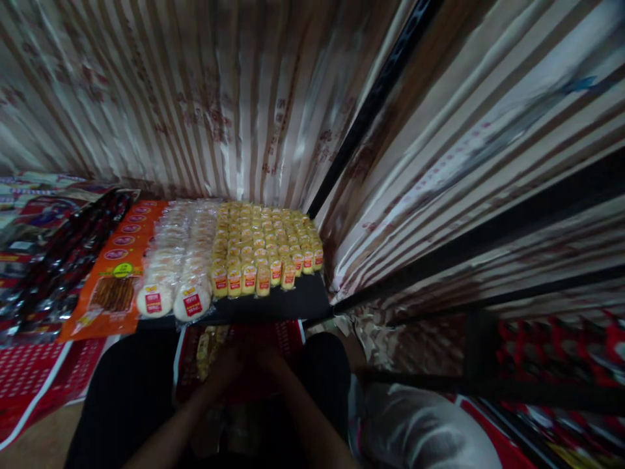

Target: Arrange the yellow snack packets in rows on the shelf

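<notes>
Left hand (pixel 225 372) and right hand (pixel 274 365) meet low over a red carton (pixel 288 335) of loose packets (pixel 204 348) — fingers too dark to tell. Looks like mid-pick; a lift must clear the shelf (pixel 297 301) edge — yellow rows (pixel 266 244) beyond.

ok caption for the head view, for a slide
Left hand and right hand close together over a red box below a shelf of yellow packs and round white packs

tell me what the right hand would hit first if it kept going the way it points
Most likely the left hand: the right hand points up and left, and the two nearly meet over the red carton. The picture is dim, so depth is unsure.
</notes>
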{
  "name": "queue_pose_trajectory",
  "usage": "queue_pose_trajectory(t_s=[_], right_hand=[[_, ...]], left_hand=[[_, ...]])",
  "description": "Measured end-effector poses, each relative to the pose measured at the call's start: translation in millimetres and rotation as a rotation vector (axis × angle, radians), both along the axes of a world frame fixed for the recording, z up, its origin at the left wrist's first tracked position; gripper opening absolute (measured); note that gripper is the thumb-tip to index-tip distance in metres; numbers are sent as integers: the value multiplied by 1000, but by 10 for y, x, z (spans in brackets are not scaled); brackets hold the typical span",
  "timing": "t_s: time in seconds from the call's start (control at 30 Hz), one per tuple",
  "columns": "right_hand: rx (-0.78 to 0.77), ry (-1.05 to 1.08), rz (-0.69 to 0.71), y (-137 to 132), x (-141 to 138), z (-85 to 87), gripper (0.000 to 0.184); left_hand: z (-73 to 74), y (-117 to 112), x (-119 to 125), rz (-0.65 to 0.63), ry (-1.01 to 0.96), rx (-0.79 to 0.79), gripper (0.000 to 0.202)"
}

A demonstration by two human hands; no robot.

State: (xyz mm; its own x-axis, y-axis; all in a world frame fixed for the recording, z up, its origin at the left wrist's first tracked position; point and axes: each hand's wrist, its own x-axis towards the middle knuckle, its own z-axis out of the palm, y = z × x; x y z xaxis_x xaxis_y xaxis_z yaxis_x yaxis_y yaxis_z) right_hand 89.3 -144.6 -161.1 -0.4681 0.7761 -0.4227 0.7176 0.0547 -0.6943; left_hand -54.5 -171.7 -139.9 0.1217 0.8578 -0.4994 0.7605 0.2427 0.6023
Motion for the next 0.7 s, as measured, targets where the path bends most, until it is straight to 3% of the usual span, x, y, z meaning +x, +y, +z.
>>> queue_pose_trajectory(t_s=[0.17,0.4,0.57,0.7], right_hand=[[-50,78,-55,-46,157,301,36],[-65,121,-32,-32,303,626,22],[-50,147,-42,26,336,786,20],[-179,379,-104,37,342,897,25]], left_hand=[[313,41,-70,83,-141,185,31],[677,114,-69,200,-306,278,20],[922,127,-67,315,-538,176,29],[1084,135,-117,308,-678,111,43]])
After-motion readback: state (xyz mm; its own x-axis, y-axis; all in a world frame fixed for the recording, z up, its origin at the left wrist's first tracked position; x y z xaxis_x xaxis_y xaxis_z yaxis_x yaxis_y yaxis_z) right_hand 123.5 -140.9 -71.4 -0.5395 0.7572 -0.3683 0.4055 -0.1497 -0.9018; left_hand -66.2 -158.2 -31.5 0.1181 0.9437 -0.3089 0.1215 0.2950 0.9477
